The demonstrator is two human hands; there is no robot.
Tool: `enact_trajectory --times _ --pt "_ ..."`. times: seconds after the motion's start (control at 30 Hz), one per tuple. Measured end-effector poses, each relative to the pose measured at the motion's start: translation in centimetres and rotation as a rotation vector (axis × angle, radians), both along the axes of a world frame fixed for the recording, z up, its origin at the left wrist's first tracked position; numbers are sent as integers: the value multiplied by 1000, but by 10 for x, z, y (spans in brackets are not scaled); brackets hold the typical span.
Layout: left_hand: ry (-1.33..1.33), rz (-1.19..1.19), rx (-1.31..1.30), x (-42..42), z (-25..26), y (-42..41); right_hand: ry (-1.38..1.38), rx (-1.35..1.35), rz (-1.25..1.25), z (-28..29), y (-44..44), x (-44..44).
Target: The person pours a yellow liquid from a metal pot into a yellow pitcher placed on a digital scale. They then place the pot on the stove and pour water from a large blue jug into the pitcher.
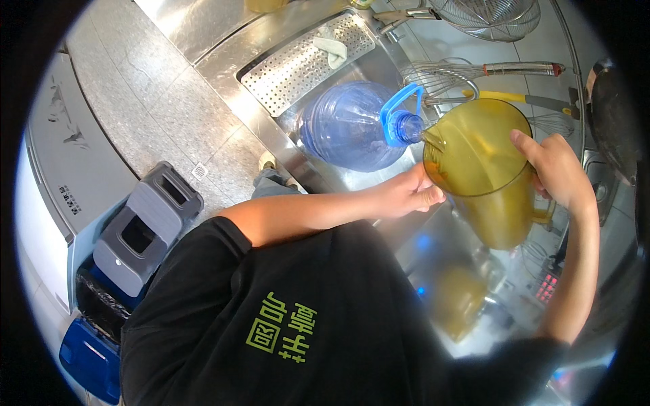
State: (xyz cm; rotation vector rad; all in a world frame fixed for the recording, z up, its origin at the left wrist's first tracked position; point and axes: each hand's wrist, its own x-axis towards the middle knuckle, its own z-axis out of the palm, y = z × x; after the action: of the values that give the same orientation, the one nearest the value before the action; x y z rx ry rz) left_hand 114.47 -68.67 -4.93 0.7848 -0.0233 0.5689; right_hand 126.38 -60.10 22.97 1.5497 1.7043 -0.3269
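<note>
A large clear blue plastic water bottle [350,127] with a blue carrying handle lies on its side over the steel sink. Water runs from its mouth into a translucent yellow plastic pitcher [487,213], which is tilted towards the bottle and holds some liquid. My right hand [556,170] grips the pitcher on its handle side, the thumb over the rim. At the pitcher's near left side is my left hand [414,193], its fingers bent and partly hidden against the wall; whether it grips the pitcher is unclear.
A perforated steel tray [304,61] with a pale cloth [332,51] lies in the sink. Whisks [457,73], a wire strainer [492,18] and a dark pan [614,122] hang along the wall. Another yellow container [459,299] stands at lower right. Grey-lidded bins [147,228] stand on the floor.
</note>
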Motion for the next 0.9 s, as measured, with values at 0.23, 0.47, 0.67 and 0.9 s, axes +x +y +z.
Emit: enact_trajectory --times 0.23,0.47,0.67,0.9 --pt "-47 -20 -92 0 -4 -3 45 -21 -72 -5 9 1" --pt "-106 -92 -151 -4 -5 -1 3 10 -207 -3 15 -23" --pt "-171 -122 -208 -7 -4 -1 -36 71 -233 -5 13 -31" --pt "-198 -181 -285 -11 0 -1 -97 20 -13 -1 12 -31"
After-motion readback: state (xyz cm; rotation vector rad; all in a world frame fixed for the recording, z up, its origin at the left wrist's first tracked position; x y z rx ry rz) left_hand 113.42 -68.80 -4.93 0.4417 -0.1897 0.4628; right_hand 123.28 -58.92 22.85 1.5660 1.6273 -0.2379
